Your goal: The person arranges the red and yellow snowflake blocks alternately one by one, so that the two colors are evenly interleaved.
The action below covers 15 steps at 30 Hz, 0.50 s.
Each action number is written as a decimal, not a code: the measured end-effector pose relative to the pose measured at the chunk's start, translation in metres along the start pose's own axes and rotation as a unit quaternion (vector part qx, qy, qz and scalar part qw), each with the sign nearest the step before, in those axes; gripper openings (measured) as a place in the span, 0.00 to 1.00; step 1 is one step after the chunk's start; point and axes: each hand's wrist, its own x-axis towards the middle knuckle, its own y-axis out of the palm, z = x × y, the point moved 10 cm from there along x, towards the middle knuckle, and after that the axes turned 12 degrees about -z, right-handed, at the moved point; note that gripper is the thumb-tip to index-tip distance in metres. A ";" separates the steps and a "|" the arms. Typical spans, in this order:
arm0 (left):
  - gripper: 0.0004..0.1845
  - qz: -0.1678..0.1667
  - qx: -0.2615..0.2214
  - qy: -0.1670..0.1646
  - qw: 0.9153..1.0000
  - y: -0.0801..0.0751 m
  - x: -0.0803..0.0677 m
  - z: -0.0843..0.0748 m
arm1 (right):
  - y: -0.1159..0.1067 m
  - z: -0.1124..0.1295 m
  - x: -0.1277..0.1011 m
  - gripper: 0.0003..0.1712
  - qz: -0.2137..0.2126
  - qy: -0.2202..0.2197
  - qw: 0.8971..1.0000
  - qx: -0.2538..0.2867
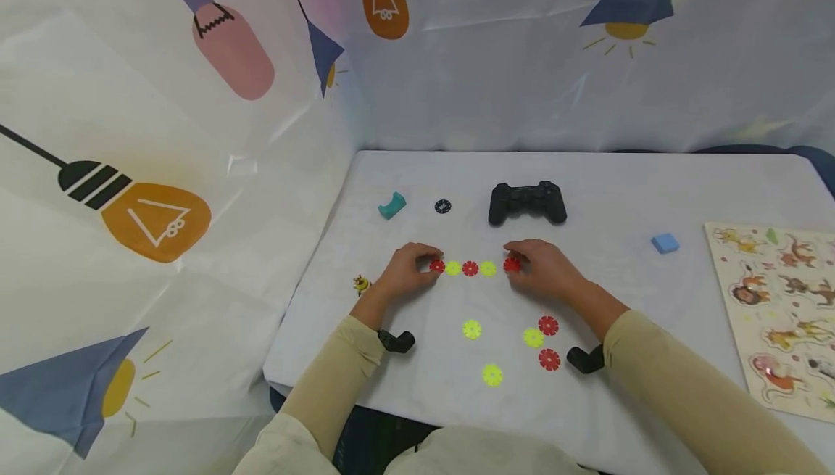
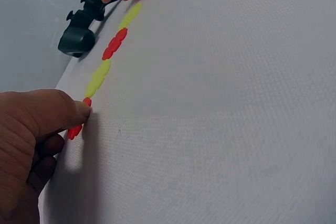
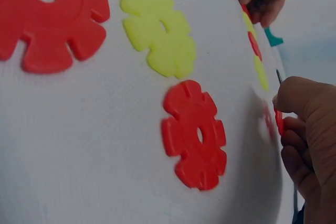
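Red and yellow notched plastic discs form a row across the table. At its left end my left hand pinches a red disc between thumb and fingers, down at the cloth. A yellow disc, a red disc and another yellow disc lie flat to its right. My right hand holds a second red disc by its edge, tilted, a small gap from the last yellow one. The right thumb and fingertips partly hide this disc.
Several loose discs lie nearer my body, including a yellow disc and a red disc. Beyond the row are a black game controller, a black round chip and a teal piece. Rightward sit a blue block and an animal puzzle board.
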 end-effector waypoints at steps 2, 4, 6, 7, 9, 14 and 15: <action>0.20 0.002 0.002 0.001 1.000 0.000 0.000 -0.001 | 0.003 0.002 0.000 0.33 0.002 0.000 1.000 0.007; 0.20 0.002 0.002 0.003 1.000 0.000 0.001 -0.002 | 0.005 0.004 -0.001 0.32 0.002 0.000 1.000 0.011; 0.20 0.001 0.001 0.004 1.000 -0.001 0.001 -0.003 | 0.005 0.006 -0.001 0.32 -0.001 -0.001 1.000 0.013; 0.20 0.000 -0.001 0.004 1.000 -0.001 0.001 -0.003 | 0.005 0.006 -0.001 0.32 -0.003 -0.001 1.000 0.013; 0.20 -0.003 -0.003 0.005 1.000 -0.002 0.002 -0.003 | 0.004 0.006 -0.002 0.33 -0.007 0.003 1.000 0.015; 0.20 -0.002 -0.003 0.000 1.000 -0.001 0.001 0.001 | -0.004 -0.006 -0.021 0.33 0.001 0.027 0.999 0.023; 0.19 -0.002 -0.001 -0.002 1.000 0.000 0.001 0.003 | -0.006 -0.008 -0.028 0.33 0.006 0.030 0.999 0.024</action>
